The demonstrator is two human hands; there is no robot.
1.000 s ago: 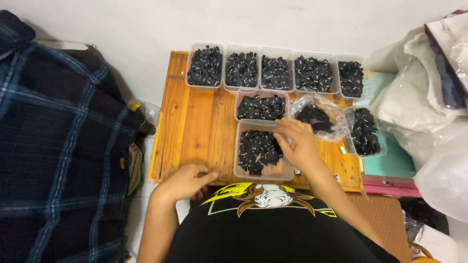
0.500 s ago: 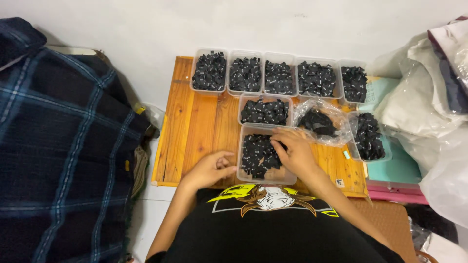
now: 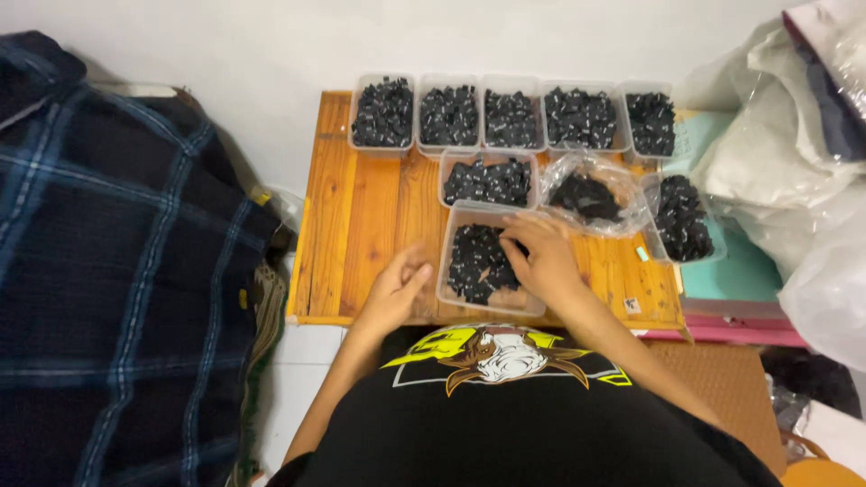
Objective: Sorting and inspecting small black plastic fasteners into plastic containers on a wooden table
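From the head camera, looking straight down, the right hand (image 3: 543, 261) reaches into the nearest clear plastic tub (image 3: 487, 257), fingers bent and close together, their tips down among the small black parts (image 3: 474, 261) that fill it; whether a part is pinched between them cannot be told from here. The left hand (image 3: 397, 290) rests on the wooden desk (image 3: 365, 225) just beside the tub's left wall, loosely curled, thumb laid against the fingers, and it too may or may not hold something small. The tub sits at the near edge of the desk, right in front of the person's black printed shirt (image 3: 505, 415). Behind it stands another tub of black parts (image 3: 488, 179), with an open clear bag of the same parts (image 3: 591, 194) to its right, and a row of five tubs (image 3: 510, 115) lines the far edge against the wall. A dark plaid cloth (image 3: 117, 271) lies to the left of the desk.
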